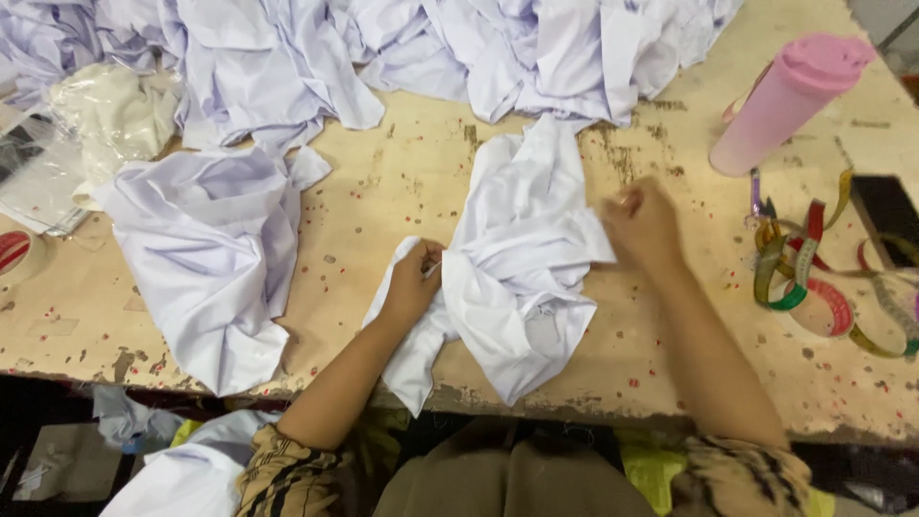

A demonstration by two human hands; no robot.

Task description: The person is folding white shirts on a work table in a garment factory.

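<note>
The fingers [428, 265] of the left hand [412, 287] pinch a fold of the white cloth [522, 278], which lies crumpled on the counter [383, 201] between both hands. The right hand [643, 222] is blurred at the cloth's edge; whether its fingers are closed cannot be told. The cloth looks light, soft and floppy, best held by an edge.

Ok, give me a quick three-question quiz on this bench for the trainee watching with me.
1. True or false: the left hand grips the white garment lying on the table.
2. Which thing stands nearest the right hand? A) pink bottle B) tape roll C) plastic bag
3. What lies coiled at the table's right side?

Key: 1 true. 2 A. 3 A multicoloured measuring tape.
</note>
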